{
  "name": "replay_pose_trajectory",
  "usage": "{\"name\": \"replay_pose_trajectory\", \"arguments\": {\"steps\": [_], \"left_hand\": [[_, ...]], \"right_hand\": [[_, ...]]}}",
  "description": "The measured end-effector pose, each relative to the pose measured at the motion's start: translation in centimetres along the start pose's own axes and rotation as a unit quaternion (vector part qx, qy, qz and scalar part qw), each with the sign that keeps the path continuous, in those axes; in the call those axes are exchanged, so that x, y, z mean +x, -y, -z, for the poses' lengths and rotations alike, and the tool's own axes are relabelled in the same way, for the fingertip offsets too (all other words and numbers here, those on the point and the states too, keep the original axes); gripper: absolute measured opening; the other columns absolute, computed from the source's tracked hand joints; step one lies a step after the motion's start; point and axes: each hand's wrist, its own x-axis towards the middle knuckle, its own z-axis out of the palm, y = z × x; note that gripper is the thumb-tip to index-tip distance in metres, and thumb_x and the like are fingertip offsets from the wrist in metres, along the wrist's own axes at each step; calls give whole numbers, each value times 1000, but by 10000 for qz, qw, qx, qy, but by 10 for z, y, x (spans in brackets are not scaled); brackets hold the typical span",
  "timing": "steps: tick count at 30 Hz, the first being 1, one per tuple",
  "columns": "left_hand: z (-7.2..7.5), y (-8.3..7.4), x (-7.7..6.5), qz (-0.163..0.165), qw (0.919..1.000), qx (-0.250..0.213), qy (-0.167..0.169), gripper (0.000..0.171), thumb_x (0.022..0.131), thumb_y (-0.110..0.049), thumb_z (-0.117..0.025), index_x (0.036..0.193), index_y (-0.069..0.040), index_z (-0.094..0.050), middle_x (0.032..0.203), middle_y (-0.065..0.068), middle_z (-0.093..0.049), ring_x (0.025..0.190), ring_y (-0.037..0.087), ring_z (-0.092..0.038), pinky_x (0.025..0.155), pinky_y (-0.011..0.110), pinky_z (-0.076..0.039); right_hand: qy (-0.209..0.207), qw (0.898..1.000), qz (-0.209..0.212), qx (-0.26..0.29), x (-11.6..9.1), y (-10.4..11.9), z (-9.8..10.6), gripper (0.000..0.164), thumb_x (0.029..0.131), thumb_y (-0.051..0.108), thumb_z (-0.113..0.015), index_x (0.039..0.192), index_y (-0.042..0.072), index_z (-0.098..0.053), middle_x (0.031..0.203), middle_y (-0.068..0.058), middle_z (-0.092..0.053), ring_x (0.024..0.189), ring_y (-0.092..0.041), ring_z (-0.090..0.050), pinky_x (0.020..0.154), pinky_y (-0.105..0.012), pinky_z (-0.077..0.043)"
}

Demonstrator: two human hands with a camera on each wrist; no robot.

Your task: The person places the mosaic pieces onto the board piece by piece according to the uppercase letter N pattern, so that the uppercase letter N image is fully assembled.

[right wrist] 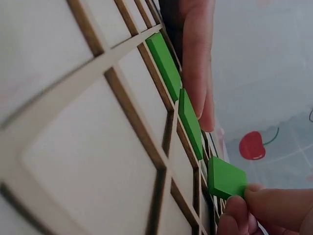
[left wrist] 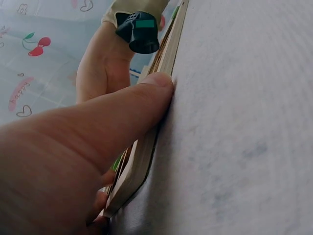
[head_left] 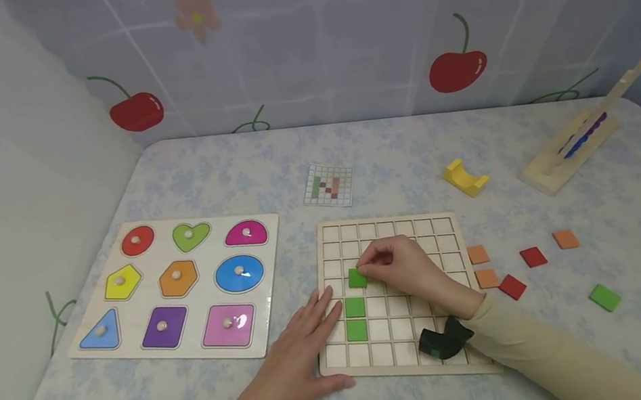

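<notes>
A wooden grid board (head_left: 405,356) lies on the table with two green square tiles (head_left: 357,330) set in neighbouring cells of its second column. My right hand (head_left: 407,268) pinches another green square tile (right wrist: 228,179) between thumb and fingertips. That tile is tilted above the cell just beyond the two set ones. My left hand (head_left: 293,357) rests at the board's near left corner, its fingers along the left side. In the left wrist view its thumb (left wrist: 132,100) presses the board's near edge.
Loose orange tiles (head_left: 565,239), red tiles (head_left: 513,287) and a green tile (head_left: 605,298) lie right of the board. Behind it are a small pattern card (head_left: 328,185) and a yellow curved block (head_left: 466,177). A knobbed shape puzzle (head_left: 185,291) lies left; a wooden stand (head_left: 570,141) stands back right.
</notes>
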Motion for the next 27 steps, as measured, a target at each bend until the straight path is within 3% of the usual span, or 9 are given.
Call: {"name": "replay_pose_trajectory", "arguments": {"steps": [7,19,23,27], "left_hand": [[0,0,0,3,10000,22,21,98,75,-53,-72,149,-10,-25,156,-1,-4,140,15,4,111,37,-12],[0,1,-1,-15,10000,64,-17,98,75,-53,-72,149,-10,-24,156,-1,-4,140,15,3,111,36,-11],[0,1,-1,-67,9999,61,-88,98,75,-52,-72,149,-9,-25,156,0,-6,140,16,2,111,37,-12],[0,1,-2,-158,9997,73,-174,97,74,-51,-74,148,-8,-27,156,3,-8,140,19,-1,111,38,-14]], "right_hand": [[-163,9993,149,-293,0,4,-9,6,85,15,-71,82,10,-71,78,6,-64,70,-9,-60,66,-30,-51],[-20,9962,461,-737,-3,9,-11,5,84,10,-71,80,13,-70,78,7,-61,68,-8,-56,62,-28,-49],[-107,9963,445,-724,-7,8,0,3,84,13,-71,83,10,-71,80,8,-62,72,-8,-58,66,-28,-50],[-539,9950,455,-702,-24,5,27,2,83,10,-72,85,9,-72,83,5,-65,74,-11,-61,67,-27,-52]]}}
